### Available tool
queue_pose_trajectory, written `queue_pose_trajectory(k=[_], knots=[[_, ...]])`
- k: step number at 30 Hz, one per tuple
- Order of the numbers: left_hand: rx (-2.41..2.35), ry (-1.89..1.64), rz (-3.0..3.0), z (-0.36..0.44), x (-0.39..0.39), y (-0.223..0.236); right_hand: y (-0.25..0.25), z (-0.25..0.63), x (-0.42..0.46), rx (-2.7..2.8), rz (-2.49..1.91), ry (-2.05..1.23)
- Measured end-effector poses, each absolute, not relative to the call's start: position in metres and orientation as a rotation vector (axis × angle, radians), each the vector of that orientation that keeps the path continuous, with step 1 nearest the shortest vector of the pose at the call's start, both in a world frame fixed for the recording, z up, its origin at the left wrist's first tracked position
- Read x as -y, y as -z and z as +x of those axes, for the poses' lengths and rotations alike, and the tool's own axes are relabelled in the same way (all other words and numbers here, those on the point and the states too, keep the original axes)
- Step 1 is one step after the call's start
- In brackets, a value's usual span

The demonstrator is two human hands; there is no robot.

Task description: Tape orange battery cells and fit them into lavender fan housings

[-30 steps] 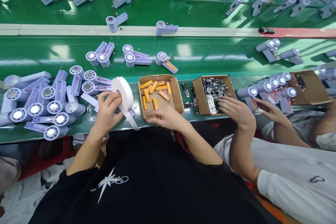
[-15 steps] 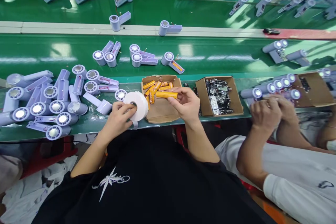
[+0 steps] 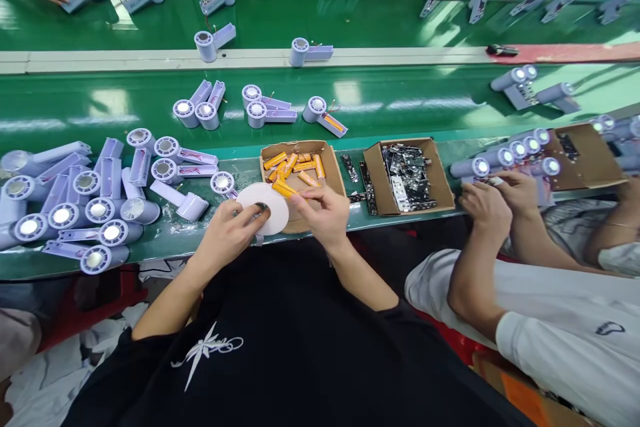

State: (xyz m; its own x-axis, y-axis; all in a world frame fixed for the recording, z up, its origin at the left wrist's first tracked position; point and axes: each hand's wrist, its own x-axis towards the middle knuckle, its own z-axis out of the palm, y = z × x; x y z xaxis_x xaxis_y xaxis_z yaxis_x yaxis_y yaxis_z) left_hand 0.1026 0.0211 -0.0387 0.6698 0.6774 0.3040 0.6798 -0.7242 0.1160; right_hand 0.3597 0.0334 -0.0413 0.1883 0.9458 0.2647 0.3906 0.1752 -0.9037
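My left hand (image 3: 231,230) is closed around a white roll of tape (image 3: 270,208), its fingers at the roll's core. Between the fingertips of my right hand (image 3: 327,213) is an orange cylindrical battery (image 3: 283,188), tilted, with its far end close above the roll's edge. Whether the two touch I cannot tell. Behind both hands stands a cardboard box (image 3: 336,170) holding several loose orange batteries (image 3: 303,166). To the left of the roll, a purple fan-like housing (image 3: 223,182) rests on the bench, its round head facing up.
Several purple housings (image 3: 103,208) crowd the bench at left. A second cardboard box (image 3: 373,170) holds small circuit boards (image 3: 406,173). At right, a co-worker's hands (image 3: 493,203) work beside more housings. Beyond runs a green conveyor belt (image 3: 400,107) carrying several housings.
My right hand has moved left toward the tape roll, and its battery has gone from nearly level to tilted. Across the belt, other people's hands now reach housings at far left and far right.
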Motion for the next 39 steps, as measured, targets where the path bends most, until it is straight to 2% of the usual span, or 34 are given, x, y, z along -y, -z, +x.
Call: queue_pose_trajectory(k=[3,10,13,18,22,24,27,30,32,35,37,39], knots=[[1.151,0.528,-2.903,0.099,-0.025,0.039,0.044,0.366,-0.025,1.509,-1.421,-0.835],[0.993,0.493,-2.924,0.094,-0.04,0.024,0.025,0.398,-0.055,1.542,-1.17,-1.551],[0.928,0.382,-2.891,0.096,-0.047,0.013,0.028,0.386,-0.062,1.445,-1.088,-1.683],[1.03,0.461,-2.868,0.105,-0.021,0.022,0.056,0.363,-0.047,0.847,-1.106,-1.422],[0.713,0.538,-3.19,0.118,0.009,0.042,0.063,0.413,-0.062,0.599,-1.106,-0.927],[0.787,0.512,-3.235,0.129,0.0,0.046,0.062,0.438,-0.079,0.598,-1.111,-0.74],[1.008,0.54,-3.162,0.154,-0.04,0.044,0.064,0.437,-0.092,0.782,-1.153,-0.802],[0.875,0.701,-3.183,0.174,-0.068,0.043,0.072,0.41,-0.08,0.95,-1.179,-0.909],[0.835,0.882,-3.168,0.174,-0.064,0.049,0.079,0.4,-0.065,0.971,-1.209,-0.893],[1.126,1.075,-2.971,0.144,-0.037,0.063,0.089,0.403,-0.046,0.949,-1.234,-0.817],[1.367,0.994,-2.807,0.112,-0.024,0.068,0.093,0.407,-0.04,0.963,-1.213,-0.807],[1.463,0.767,-2.763,0.081,-0.024,0.067,0.096,0.407,-0.04,0.995,-1.188,-0.827]])
